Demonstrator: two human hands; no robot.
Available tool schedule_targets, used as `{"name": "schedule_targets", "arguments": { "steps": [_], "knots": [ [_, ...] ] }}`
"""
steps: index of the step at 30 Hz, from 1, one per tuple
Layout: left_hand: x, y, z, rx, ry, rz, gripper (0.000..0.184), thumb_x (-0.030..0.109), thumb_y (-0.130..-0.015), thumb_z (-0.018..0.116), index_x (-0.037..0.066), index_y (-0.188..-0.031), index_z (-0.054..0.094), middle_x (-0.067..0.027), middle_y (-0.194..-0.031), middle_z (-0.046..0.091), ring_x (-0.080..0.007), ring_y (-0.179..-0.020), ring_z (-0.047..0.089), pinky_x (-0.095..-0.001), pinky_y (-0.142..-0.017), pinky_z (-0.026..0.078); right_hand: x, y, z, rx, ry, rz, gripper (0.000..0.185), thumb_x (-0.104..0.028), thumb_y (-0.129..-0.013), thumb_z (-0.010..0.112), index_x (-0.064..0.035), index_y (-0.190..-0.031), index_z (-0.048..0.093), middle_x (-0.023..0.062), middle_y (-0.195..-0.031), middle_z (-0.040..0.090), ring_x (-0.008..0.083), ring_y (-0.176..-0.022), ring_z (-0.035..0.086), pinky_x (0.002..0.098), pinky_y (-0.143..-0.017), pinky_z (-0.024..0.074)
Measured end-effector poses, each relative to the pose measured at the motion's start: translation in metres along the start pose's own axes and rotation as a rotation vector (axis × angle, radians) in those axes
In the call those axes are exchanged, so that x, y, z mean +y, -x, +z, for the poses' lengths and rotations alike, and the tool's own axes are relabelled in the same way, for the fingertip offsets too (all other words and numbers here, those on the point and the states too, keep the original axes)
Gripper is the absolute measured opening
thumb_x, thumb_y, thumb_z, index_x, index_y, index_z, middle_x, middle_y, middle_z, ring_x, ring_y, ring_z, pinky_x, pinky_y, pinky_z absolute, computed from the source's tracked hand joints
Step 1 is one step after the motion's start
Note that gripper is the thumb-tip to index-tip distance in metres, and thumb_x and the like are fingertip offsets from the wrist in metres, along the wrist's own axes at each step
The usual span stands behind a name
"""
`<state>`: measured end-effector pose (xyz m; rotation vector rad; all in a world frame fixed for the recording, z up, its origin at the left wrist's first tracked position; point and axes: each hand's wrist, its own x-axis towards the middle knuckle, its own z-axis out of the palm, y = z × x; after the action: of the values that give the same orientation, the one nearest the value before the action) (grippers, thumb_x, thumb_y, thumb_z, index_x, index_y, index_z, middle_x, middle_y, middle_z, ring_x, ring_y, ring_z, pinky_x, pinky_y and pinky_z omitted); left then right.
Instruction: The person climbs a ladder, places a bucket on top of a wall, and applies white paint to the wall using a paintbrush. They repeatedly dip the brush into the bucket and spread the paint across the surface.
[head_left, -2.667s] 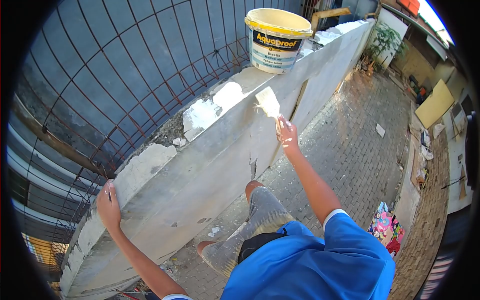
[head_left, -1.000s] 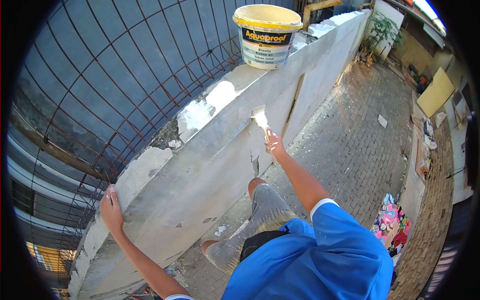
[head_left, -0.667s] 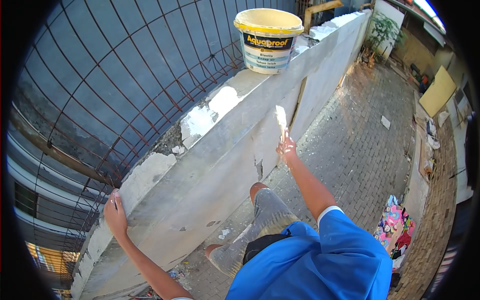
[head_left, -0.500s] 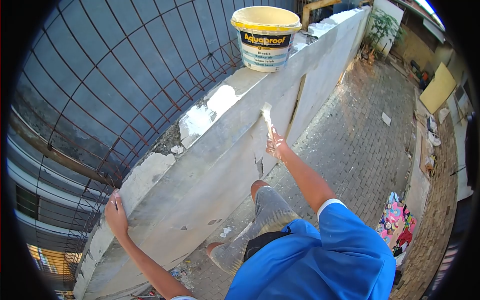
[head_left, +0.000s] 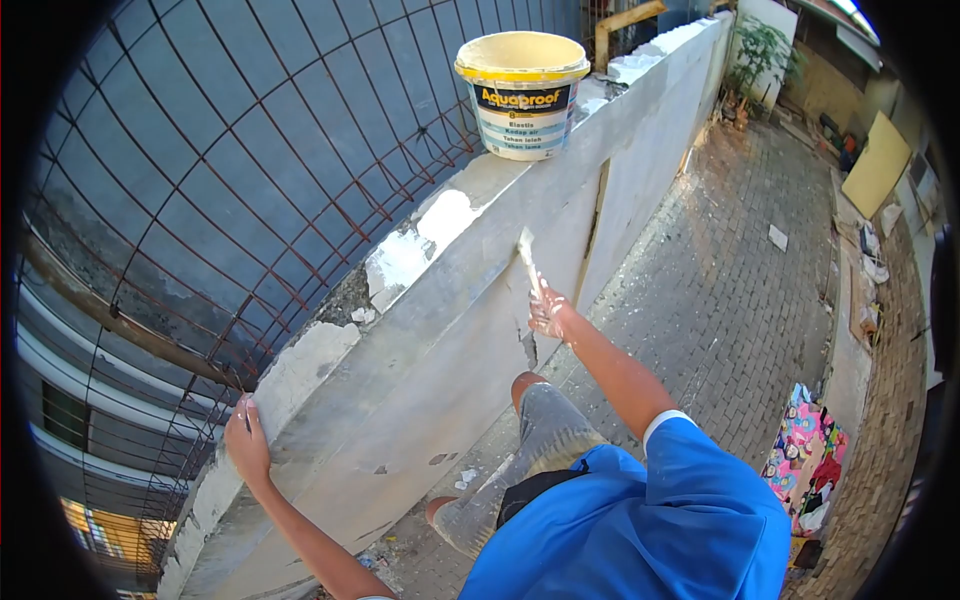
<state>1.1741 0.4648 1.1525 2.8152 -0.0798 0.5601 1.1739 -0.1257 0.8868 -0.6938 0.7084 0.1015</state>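
My right hand (head_left: pixel 548 309) is closed round the handle of a paint-smeared brush (head_left: pixel 528 254), whose bristles point up against the side face of the grey wall (head_left: pixel 430 340). On the wall's top edge, at the far left, my left hand (head_left: pixel 247 440) grips the rim with its fingers over it. An open bucket (head_left: pixel 522 98) with a yellow rim and an Aquaproof label stands on the wall top above the brush. White patches (head_left: pixel 398 262) cover part of the top, between the bucket and my left hand.
A rusty wire mesh (head_left: pixel 250 150) rises behind the wall. Grey paving (head_left: pixel 715 300) runs along the right. A colourful cloth (head_left: pixel 800 450) lies at the lower right, and a yellow board (head_left: pixel 876 168) leans farther back. A crack (head_left: pixel 529 348) marks the wall near my knee.
The brush has shifted about over the wall's side face, turning edge-on at one point, and is now slightly lower. My left hand stays on the wall top. The whole view has shifted slightly.
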Motion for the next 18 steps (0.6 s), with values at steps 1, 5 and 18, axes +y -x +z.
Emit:
{"name": "schedule_targets", "arguments": {
  "steps": [1,5,18],
  "knots": [
    [0.000,0.000,0.000,0.002,0.005,0.002,0.046,0.037,-0.107,0.044,0.004,-0.127,0.068,-0.0179,-0.127,0.068,-0.0382,-0.118,0.061,-0.0430,-0.104,0.045,0.006,0.002,-0.015,-0.016,0.072,0.022,0.057,-0.068,-0.097,0.054,-0.0163,-0.074,0.049,-0.0050,-0.057,0.031,0.0146,-0.043,0.024,0.0309,-0.045,0.0292],
    [0.002,0.000,-0.001,0.006,-0.009,0.001,0.046,0.037,-0.107,0.044,0.003,-0.126,0.068,-0.0180,-0.126,0.069,-0.0381,-0.118,0.061,-0.0432,-0.104,0.044,0.001,0.053,-0.028,0.212,0.377,-0.199,0.053,-0.063,-0.097,0.059,-0.0150,-0.076,0.055,-0.0057,-0.058,0.038,0.0114,-0.044,0.033,0.0292,-0.044,0.0295],
    [0.003,-0.001,0.000,0.015,0.011,-0.013,0.045,0.037,-0.106,0.046,0.003,-0.126,0.068,-0.0193,-0.125,0.069,-0.0387,-0.117,0.062,-0.0434,-0.103,0.045,-0.006,-0.022,-0.022,0.070,0.418,-0.560,0.050,-0.055,-0.098,0.062,-0.0100,-0.078,0.062,-0.0040,-0.060,0.049,0.0067,-0.048,0.044,0.0265,-0.044,0.0325]
  ]
}}
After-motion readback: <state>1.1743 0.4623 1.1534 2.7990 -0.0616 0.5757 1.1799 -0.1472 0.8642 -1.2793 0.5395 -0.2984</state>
